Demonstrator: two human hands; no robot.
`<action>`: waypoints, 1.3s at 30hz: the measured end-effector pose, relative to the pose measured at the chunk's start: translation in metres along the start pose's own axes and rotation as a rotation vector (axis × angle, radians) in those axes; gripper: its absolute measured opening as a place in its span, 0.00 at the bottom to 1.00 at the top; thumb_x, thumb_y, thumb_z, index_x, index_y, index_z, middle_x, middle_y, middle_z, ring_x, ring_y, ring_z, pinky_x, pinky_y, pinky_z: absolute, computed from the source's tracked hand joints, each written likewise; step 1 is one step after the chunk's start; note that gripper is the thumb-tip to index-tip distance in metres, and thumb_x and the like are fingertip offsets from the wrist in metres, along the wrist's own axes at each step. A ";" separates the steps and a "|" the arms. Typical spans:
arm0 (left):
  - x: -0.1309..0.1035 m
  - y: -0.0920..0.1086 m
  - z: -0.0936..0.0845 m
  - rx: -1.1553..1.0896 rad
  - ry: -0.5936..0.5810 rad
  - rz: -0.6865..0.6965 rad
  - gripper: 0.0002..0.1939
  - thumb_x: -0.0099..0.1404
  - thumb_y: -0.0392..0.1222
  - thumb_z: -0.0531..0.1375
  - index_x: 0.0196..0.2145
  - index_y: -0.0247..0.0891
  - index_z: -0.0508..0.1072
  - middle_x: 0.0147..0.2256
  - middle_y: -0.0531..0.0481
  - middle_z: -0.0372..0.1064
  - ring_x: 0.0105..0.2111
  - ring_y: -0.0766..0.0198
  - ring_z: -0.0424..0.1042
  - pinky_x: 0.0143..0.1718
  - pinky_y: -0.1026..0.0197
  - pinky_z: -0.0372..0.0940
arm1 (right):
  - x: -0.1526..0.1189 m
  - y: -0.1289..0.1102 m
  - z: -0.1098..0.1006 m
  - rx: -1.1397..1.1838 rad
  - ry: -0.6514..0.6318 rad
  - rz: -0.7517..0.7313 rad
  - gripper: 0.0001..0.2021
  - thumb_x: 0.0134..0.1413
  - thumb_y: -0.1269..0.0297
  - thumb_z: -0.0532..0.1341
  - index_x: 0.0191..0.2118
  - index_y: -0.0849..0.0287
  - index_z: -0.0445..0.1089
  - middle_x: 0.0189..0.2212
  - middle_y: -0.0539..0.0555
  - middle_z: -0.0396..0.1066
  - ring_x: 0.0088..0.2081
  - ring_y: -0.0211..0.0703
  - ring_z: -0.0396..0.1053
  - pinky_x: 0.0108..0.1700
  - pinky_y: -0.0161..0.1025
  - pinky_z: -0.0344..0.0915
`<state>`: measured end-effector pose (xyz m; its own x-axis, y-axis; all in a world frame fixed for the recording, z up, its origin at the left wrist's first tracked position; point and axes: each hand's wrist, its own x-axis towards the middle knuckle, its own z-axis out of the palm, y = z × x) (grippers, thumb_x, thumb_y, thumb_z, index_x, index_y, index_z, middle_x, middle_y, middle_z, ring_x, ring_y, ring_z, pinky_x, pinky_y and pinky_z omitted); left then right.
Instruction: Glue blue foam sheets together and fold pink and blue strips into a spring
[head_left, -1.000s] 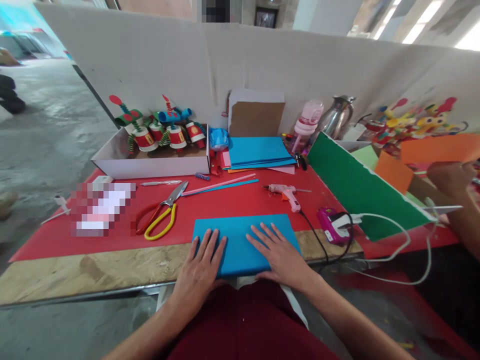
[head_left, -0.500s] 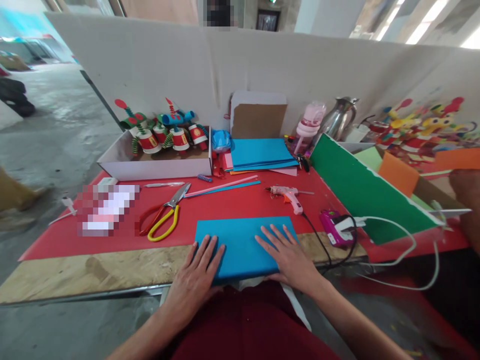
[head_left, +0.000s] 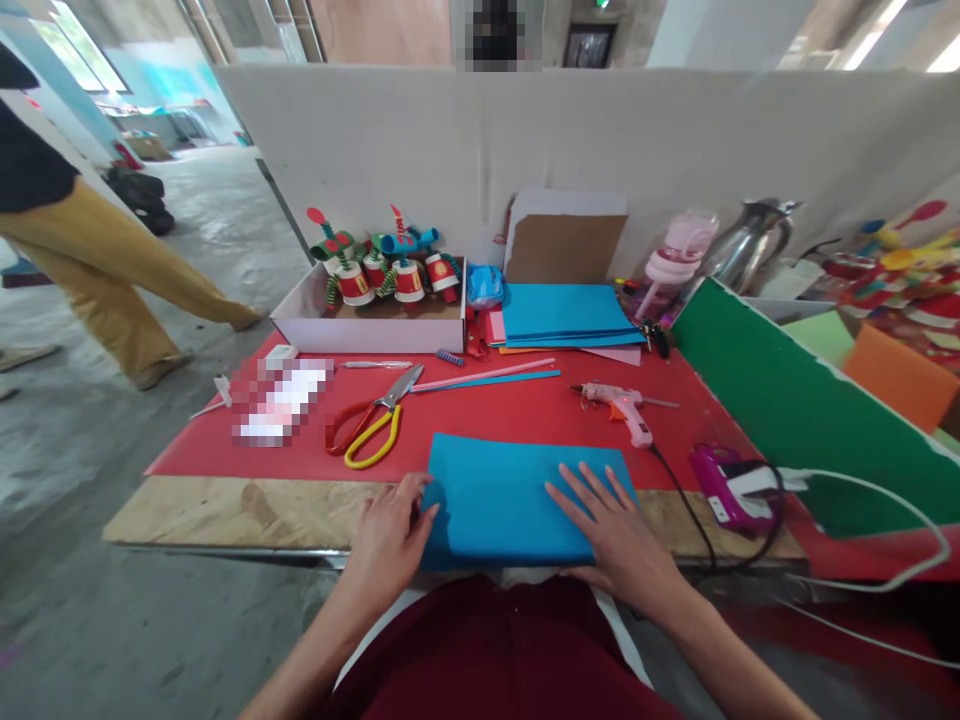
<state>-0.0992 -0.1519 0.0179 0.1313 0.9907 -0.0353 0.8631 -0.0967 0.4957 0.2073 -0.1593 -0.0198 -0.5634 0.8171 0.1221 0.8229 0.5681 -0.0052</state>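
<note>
A sheet of blue craft paper (head_left: pixel 517 495) lies at the table's front edge, its near edge looking bent or folded. On its right part rests my right hand (head_left: pixel 619 535), open, fingers spread flat and thumb by the near edge. My left hand (head_left: pixel 394 530) is at the paper's left edge, its fingers loosely bent and apart from the thumb, touching the edge. Beyond it lie scissors (head_left: pixel 379 415) with one red and one yellow handle. Thin pink and blue paper strips (head_left: pixel 495 375) lie behind the sheet. A pink glue gun (head_left: pixel 626 408) rests to the right.
At the back stands a white box (head_left: pixel 367 335) with several paper-cup figures, beside stacked blue paper (head_left: pixel 570 312). A green board (head_left: pixel 795 410), a purple power block (head_left: pixel 731 490) with cables, a pink bottle (head_left: pixel 679 255) and a metal jug (head_left: pixel 750 245) occupy the right. A person (head_left: pixel 97 240) walks at left.
My left hand has lifted from lying flat on the blue paper and shifted to its left edge, fingers bent. My right hand stays flat. The view has turned left; a person has come into it.
</note>
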 end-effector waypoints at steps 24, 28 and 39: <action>0.005 -0.076 -0.078 0.482 0.188 -0.059 0.15 0.68 0.40 0.43 0.38 0.39 0.68 0.39 0.41 0.73 0.41 0.50 0.69 0.41 0.52 0.61 | 0.082 -0.087 -0.003 0.152 -0.044 -0.238 0.41 0.52 0.44 0.59 0.67 0.48 0.41 0.68 0.56 0.40 0.67 0.63 0.38 0.64 0.63 0.39; 0.057 -0.078 -0.089 0.396 0.025 -0.068 0.09 0.66 0.45 0.49 0.36 0.40 0.66 0.37 0.44 0.73 0.40 0.54 0.71 0.36 0.58 0.62 | 0.081 -0.088 -0.003 0.127 -0.031 -0.229 0.42 0.52 0.47 0.61 0.67 0.47 0.41 0.68 0.56 0.41 0.66 0.63 0.39 0.63 0.63 0.41; 0.116 -0.065 -0.079 0.592 -0.214 -0.078 0.15 0.58 0.39 0.53 0.45 0.39 0.63 0.39 0.40 0.73 0.41 0.49 0.73 0.30 0.60 0.61 | 0.082 -0.089 -0.005 0.130 -0.065 -0.217 0.42 0.51 0.47 0.63 0.67 0.47 0.43 0.68 0.55 0.41 0.66 0.63 0.39 0.64 0.63 0.41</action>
<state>-0.1784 -0.0234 0.0504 0.0983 0.9620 -0.2548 0.9896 -0.1216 -0.0770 0.0882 -0.1433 -0.0042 -0.7329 0.6767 0.0707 0.6679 0.7354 -0.1143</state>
